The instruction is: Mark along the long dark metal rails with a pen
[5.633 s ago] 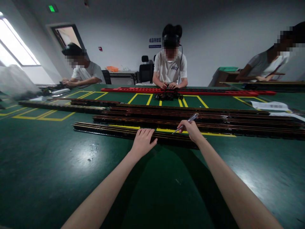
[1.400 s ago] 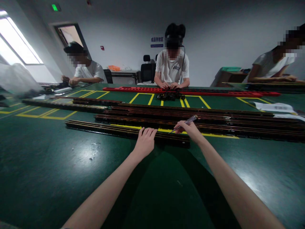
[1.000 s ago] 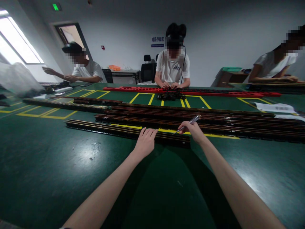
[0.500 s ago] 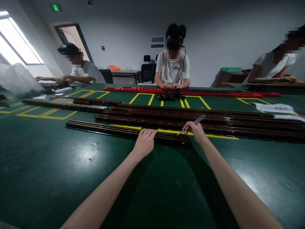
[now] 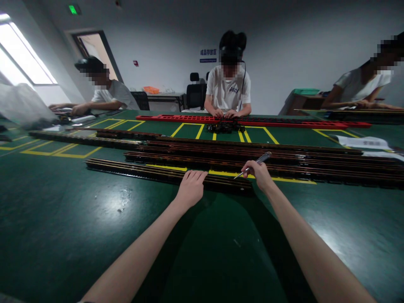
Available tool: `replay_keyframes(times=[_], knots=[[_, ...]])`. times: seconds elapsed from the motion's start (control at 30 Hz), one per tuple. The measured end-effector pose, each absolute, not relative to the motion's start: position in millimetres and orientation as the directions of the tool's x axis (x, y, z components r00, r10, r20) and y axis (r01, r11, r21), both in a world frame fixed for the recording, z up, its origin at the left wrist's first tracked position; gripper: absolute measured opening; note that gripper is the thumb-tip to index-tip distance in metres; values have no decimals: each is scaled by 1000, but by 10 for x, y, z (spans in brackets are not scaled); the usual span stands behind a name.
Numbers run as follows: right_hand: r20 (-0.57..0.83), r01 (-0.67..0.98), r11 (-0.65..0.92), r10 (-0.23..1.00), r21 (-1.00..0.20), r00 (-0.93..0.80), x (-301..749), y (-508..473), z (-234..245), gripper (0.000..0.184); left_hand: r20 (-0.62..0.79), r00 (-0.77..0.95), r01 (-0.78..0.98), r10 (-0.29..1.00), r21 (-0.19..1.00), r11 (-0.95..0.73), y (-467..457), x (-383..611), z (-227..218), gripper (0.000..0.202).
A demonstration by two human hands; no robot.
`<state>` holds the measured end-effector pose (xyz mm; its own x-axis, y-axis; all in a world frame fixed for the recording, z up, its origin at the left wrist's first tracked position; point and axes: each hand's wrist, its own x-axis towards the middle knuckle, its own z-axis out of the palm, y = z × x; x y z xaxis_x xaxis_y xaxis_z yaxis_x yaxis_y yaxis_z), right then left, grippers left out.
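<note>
A long black rail [image 5: 132, 168] with thin gold-coloured lines along its length lies slantwise on the green table before me. My left hand [image 5: 192, 187] grips it near its right part, fingers draped over the top; the thumb is hidden. In my right hand [image 5: 257, 172] is a slim screwdriver [image 5: 262, 158] with a clear handle, pinched and held at a tilt. Its thin metal tip points down to the left and meets the top of the rail near the right end, though contact is too small to confirm. A small pale spot marks that end.
Several more dark rails [image 5: 284, 162] lie side by side just beyond. Farther back are a long red rack [image 5: 176, 119] and a black assembly [image 5: 224, 126] under a co-worker's hands. Other people sit left and right. White paper [image 5: 362, 142] lies at right, a plastic bag [image 5: 23, 105] at left.
My hands, the screwdriver and the rail look nearly unmoved. At the right, the co-worker's arms have shifted slightly.
</note>
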<state>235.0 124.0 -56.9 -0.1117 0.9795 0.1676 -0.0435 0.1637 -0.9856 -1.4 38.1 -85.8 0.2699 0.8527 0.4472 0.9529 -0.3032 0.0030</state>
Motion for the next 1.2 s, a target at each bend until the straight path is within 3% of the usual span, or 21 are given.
replay_keyframes(times=[0.47, 1.2], knots=[[197, -25, 196, 974, -980, -109, 2314, 1216, -554, 24, 459, 254, 945, 851, 69, -320, 362, -1, -818, 34], [203, -28, 202, 952, -979, -231, 2197, 1183, -548, 24, 536, 178, 972, 826, 38, -233, 346, 32, -862, 30]])
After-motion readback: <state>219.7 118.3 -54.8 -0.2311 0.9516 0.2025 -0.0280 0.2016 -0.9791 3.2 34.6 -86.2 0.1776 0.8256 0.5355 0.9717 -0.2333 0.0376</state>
